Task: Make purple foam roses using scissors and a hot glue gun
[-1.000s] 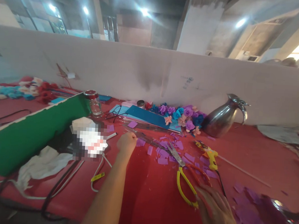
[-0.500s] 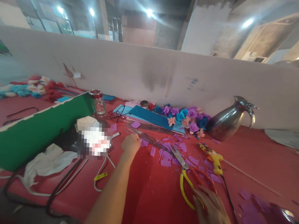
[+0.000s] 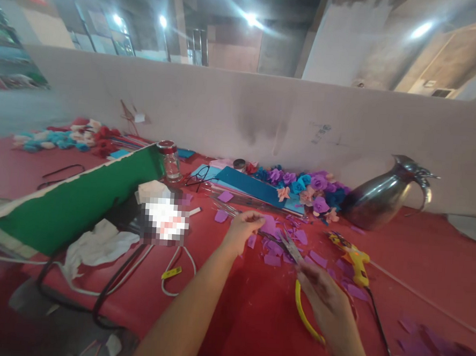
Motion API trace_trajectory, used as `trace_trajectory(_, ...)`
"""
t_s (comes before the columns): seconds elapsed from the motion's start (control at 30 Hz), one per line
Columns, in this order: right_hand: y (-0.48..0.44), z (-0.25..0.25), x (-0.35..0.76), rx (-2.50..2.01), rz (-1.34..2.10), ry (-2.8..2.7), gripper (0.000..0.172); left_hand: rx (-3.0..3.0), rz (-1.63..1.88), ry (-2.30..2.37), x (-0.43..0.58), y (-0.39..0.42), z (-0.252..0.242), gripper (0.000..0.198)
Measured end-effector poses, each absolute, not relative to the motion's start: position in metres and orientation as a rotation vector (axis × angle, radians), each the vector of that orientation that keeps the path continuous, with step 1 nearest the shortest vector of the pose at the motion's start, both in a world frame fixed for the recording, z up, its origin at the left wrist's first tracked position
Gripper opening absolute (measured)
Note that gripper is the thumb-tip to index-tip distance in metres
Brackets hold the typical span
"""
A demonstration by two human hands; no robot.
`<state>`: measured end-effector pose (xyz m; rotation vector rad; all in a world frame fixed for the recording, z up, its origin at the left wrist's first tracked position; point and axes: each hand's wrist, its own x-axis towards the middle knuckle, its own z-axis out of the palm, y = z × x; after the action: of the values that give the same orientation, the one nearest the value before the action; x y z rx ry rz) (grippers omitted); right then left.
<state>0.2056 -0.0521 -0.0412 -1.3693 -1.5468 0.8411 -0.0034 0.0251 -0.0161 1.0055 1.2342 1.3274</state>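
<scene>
My left hand (image 3: pixel 246 227) is over the red table beside scattered purple paper pieces (image 3: pixel 272 259). Its thumb and fingers are pinched on one purple piece (image 3: pixel 269 223). My right hand (image 3: pixel 325 293) is over the metal-bladed scissors (image 3: pixel 292 248), hiding their pivot and part of the handles. A yellow handle (image 3: pixel 304 313) curves out below that hand. Its fingers point forward, slightly apart, with nothing visible in them; whether they touch the scissors is unclear. Right of this hand lies a yellow glue gun (image 3: pixel 356 260).
Blue card (image 3: pixel 251 184) and several paper flowers (image 3: pixel 302 183) lie along the wall (image 3: pixel 210 106). A metal jug (image 3: pixel 382 195) stands back right. At left are a glass jar (image 3: pixel 170 166), a green board (image 3: pixel 87 203), crumpled white tissue (image 3: pixel 99 247) and looping cables (image 3: pixel 112 286).
My left hand has moved right, and a purple piece now shows at its fingertips. My right hand has moved forward from the handles to over the scissors' pivot. The view has turned slightly left.
</scene>
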Motion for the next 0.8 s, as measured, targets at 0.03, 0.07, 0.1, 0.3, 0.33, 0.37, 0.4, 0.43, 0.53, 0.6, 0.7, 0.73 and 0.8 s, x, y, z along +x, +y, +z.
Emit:
trace_trajectory(0.03,-0.041,-0.037,0.194,-1.293,0.957,-1.474,0.043,0.981,1.285,1.174,0.001,0.023,-0.015,0.021)
trace_trajectory(0.07,-0.030,-0.034,0.183,-1.247,1.052,-1.428,0.049,0.982,1.235,1.143,0.004,0.021,-0.014,0.023)
trace_trajectory(0.1,-0.019,-0.033,0.173,-1.218,1.097,-1.396,0.051,1.007,1.179,1.132,0.005,0.018,-0.013,0.024)
trace_trajectory(0.3,0.007,-0.041,0.152,-1.217,1.101,-1.423,0.036,1.209,0.998,1.177,0.000,0.016,-0.014,0.023)
trace_trajectory(0.33,0.006,-0.043,0.153,-1.220,1.093,-1.420,0.035,1.243,0.989,1.174,0.000,0.017,-0.016,0.022)
trace_trajectory(0.37,0.005,-0.046,0.154,-1.227,1.087,-1.426,0.034,1.278,0.974,1.162,0.001,0.018,-0.017,0.020)
trace_trajectory(0.4,0.003,-0.048,0.155,-1.238,1.082,-1.444,0.032,1.310,0.951,1.146,0.001,0.019,-0.019,0.019)
trace_trajectory(0.43,0.002,-0.051,0.156,-1.252,1.078,-1.473,0.031,1.333,0.924,1.138,0.000,0.020,-0.020,0.017)
trace_trajectory(0.53,0.000,-0.055,0.160,-1.311,1.033,-1.583,0.028,1.348,0.889,1.334,-0.013,0.023,-0.020,0.011)
trace_trajectory(0.6,0.001,-0.052,0.159,-1.371,0.919,-1.685,0.027,1.308,0.936,1.717,-0.032,0.025,-0.019,0.007)
trace_trajectory(0.7,0.010,-0.040,0.149,-1.454,0.621,-1.963,0.022,1.214,0.984,1.984,-0.066,0.028,-0.020,0.004)
trace_trajectory(0.73,0.014,-0.034,0.143,-1.469,0.518,-2.077,0.022,1.188,0.991,2.031,-0.075,0.029,-0.021,0.004)
trace_trajectory(0.8,0.024,-0.026,0.128,-1.522,0.360,-2.263,0.024,1.149,0.997,2.065,-0.087,0.031,-0.024,0.005)
